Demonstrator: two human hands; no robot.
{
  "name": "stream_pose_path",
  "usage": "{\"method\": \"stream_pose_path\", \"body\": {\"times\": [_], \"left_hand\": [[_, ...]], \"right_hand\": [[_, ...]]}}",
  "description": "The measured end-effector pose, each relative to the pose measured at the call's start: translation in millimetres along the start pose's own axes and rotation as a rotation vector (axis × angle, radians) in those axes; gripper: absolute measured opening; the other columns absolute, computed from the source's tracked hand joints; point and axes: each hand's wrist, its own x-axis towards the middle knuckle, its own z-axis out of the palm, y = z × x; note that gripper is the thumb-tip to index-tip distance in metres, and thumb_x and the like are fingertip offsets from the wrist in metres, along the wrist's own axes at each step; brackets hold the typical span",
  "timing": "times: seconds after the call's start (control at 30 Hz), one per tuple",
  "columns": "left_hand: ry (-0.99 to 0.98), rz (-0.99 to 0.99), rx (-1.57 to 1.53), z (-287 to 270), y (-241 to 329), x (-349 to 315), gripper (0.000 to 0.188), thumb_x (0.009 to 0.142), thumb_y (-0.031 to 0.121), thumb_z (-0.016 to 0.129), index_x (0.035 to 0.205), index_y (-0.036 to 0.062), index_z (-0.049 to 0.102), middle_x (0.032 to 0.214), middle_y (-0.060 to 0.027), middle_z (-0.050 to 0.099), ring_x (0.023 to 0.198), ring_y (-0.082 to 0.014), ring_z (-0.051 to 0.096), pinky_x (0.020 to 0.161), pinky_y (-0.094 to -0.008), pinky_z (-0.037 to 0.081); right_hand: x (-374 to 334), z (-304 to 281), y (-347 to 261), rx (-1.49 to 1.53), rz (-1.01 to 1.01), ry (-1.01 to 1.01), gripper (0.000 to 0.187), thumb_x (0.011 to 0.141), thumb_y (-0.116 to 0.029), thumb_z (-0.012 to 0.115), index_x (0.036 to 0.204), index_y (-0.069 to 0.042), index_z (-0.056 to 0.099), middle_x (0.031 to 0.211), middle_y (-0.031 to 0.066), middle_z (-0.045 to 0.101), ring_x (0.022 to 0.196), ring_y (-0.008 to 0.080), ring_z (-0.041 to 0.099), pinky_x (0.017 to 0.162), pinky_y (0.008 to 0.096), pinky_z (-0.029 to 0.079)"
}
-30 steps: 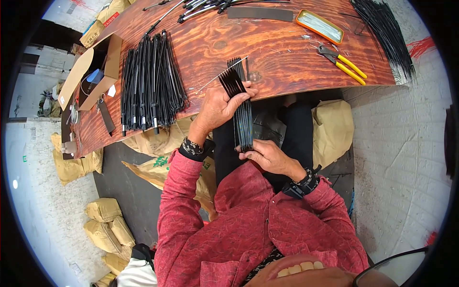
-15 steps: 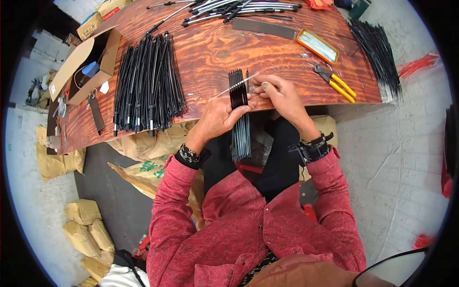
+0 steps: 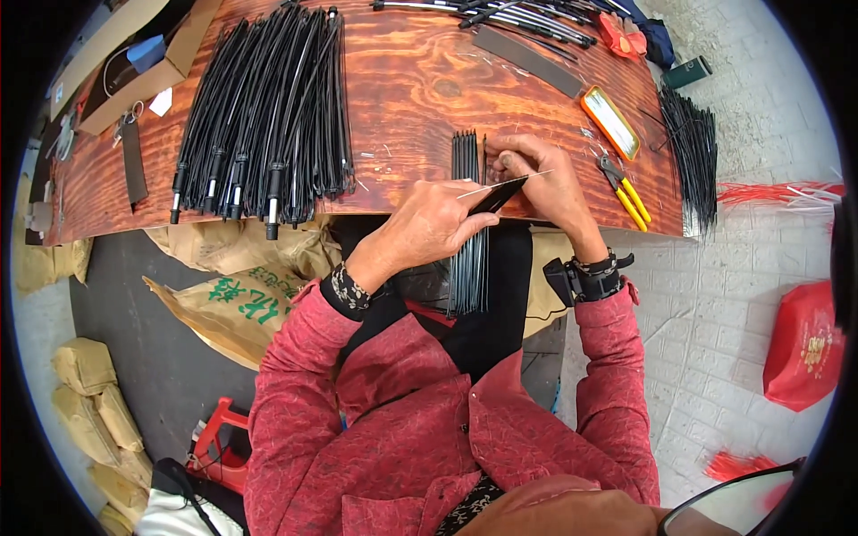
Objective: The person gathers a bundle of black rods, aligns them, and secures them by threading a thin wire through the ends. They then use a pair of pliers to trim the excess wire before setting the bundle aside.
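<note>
My left hand (image 3: 424, 223) is closed around a bundle of thin black rods (image 3: 468, 277), which stands upright in view with its tips above my fingers and its long ends hanging below the table edge. A flat black piece (image 3: 502, 193) slants from this hand toward the right, and a thin pale stick (image 3: 478, 190) lies along its upper side. My right hand (image 3: 541, 179) is closed, its bent fingertips at a single thin black rod (image 3: 485, 143) just right of the bundle. The palm side of both hands is hidden.
On the wooden table (image 3: 411, 134) lie a big pile of black rods (image 3: 268, 116), yellow-handled pliers (image 3: 624, 192), an orange-rimmed tin (image 3: 610, 122) and a dark flat bar (image 3: 527, 61). A cardboard box (image 3: 134, 89) stands at left. More black rods (image 3: 688, 161) lie at right.
The view has shifted. The flat black piece and pale stick now tilt out to the right of the bundle; before, they lay across it. Both hands stay near the bundle.
</note>
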Motion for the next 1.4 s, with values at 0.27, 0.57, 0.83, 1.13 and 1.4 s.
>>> {"method": "stream_pose_path", "body": {"times": [0.27, 0.57, 0.83, 1.13, 1.4], "left_hand": [[-0.048, -0.039, 0.012, -9, -13, 4, 0.033, 0.094, 0.026, 0.069, 0.112, -0.0017, 0.067, 0.096, -0.0198, 0.069, 0.087, -0.0424, 0.066, 0.072, -0.0483, 0.053], [-0.085, 0.021, -0.016, -3, 1, -6, 0.027, 0.092, 0.021, 0.071, 0.108, -0.0002, 0.071, 0.100, -0.0189, 0.071, 0.094, -0.0393, 0.068, 0.078, -0.0448, 0.055], [-0.122, 0.061, 0.019, 12, 4, -9, 0.019, 0.088, 0.014, 0.074, 0.105, 0.0029, 0.075, 0.106, -0.0129, 0.075, 0.102, -0.0317, 0.071, 0.089, -0.0399, 0.057], [-0.181, -0.009, -0.045, 6, 9, 0, 0.019, 0.089, 0.014, 0.073, 0.105, 0.0044, 0.075, 0.113, -0.0113, 0.073, 0.103, -0.0324, 0.070, 0.090, -0.0405, 0.056], [-0.160, -0.033, -0.020, 10, 0, -7, 0.028, 0.088, 0.023, 0.076, 0.103, -0.0011, 0.072, 0.117, -0.0184, 0.068, 0.108, -0.0377, 0.066, 0.089, -0.0427, 0.054]], "right_hand": [[-18, -5, -31, -0.110, -0.055, 0.096, 0.023, 0.097, 0.002, 0.057, 0.117, 0.005, 0.068, 0.108, 0.0095, 0.073, 0.095, 0.0135, 0.068, 0.086, 0.0272, 0.054], [-33, -56, -5, -0.305, -0.087, 0.151, 0.020, 0.097, -0.003, 0.059, 0.113, 0.002, 0.070, 0.105, 0.0079, 0.073, 0.095, 0.0145, 0.068, 0.085, 0.0291, 0.054], [-2, -30, -36, -0.196, -0.114, 0.040, 0.018, 0.096, -0.006, 0.064, 0.112, -0.001, 0.073, 0.100, 0.0049, 0.073, 0.094, 0.0107, 0.066, 0.084, 0.0272, 0.054], [22, 17, 8, 0.444, 0.027, -0.088, 0.017, 0.094, -0.010, 0.071, 0.109, -0.001, 0.074, 0.096, 0.0009, 0.070, 0.089, 0.0075, 0.064, 0.081, 0.0247, 0.053], [23, 19, 7, 0.445, 0.082, -0.082, 0.018, 0.095, -0.010, 0.069, 0.110, -0.002, 0.074, 0.098, 0.0022, 0.072, 0.088, 0.0083, 0.065, 0.080, 0.0262, 0.054]]}}
